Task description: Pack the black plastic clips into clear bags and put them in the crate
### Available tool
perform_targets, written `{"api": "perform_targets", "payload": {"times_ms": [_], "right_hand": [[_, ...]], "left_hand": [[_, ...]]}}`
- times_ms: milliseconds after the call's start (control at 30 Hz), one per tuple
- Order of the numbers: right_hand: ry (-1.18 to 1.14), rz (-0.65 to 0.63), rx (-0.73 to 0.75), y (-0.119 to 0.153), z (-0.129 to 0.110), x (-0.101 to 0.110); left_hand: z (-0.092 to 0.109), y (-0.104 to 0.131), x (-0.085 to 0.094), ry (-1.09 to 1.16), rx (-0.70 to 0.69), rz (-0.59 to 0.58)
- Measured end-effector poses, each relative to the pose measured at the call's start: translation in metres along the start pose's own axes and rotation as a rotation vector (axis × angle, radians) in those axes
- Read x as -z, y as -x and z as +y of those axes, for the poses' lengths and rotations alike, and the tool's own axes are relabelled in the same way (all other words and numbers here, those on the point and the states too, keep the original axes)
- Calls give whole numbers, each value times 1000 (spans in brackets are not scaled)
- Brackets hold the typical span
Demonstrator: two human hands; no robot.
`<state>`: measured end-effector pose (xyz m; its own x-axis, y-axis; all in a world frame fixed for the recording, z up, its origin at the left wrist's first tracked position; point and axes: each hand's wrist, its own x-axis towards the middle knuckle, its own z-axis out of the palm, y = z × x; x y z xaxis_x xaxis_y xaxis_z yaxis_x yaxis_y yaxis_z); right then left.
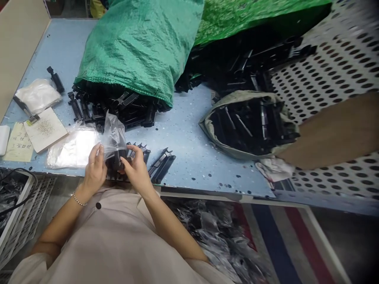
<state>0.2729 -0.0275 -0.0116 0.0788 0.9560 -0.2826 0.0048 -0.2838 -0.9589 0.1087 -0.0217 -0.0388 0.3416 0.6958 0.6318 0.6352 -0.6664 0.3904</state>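
Near the table's front edge, my left hand (96, 167) pinches the side of a clear plastic bag (114, 132). The bag stands up between my hands, its lower part around or against a black plastic part (117, 159). My right hand (136, 167) grips that black part from the right, thumb and fingers bent around it. Just right of my right hand lie several black parts (162, 165) side by side, some partly hidden behind the hand. A stack of flat clear bags (74, 148) lies left of my left hand.
A green sack (139, 43) spills black parts behind my hands. An open grey-green bag (207, 122) of black parts sits at right. At left are a white square block (45, 130), yellow note (18, 144) and bundled plastic (38, 94). Bagged parts (213, 232) lie below the table.
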Motion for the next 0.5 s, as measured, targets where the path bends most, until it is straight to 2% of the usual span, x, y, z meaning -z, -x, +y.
{"api": "perform_targets", "payload": {"times_ms": [67,167,233,267,300,333,400,433,467,500], "right_hand": [[94,31,92,-2,-1,2],[76,17,163,-7,-2,11],[-19,-2,96,-6,-3,30],[-66,2,58,-2,-4,45],[-104,11,27,4,-4,63],[-131,27,8,12,-5,84],[-157,84,-8,34,-5,127],[-162,112,-16,45,-4,148],[-161,135,-26,56,-3,165],[-156,161,-40,65,-1,179]], "left_hand": [[14,-2,-5,73,-100,-21],[38,-7,-5,303,-339,-207],[44,-7,9,493,-367,-396],[40,-4,22,590,-309,-495],[32,2,37,684,-192,-595],[19,12,54,779,-19,-679],[-13,42,85,900,385,-954],[-30,62,95,932,630,-1081],[-46,82,101,920,916,-1117],[-59,101,102,867,1183,-1066]]}}
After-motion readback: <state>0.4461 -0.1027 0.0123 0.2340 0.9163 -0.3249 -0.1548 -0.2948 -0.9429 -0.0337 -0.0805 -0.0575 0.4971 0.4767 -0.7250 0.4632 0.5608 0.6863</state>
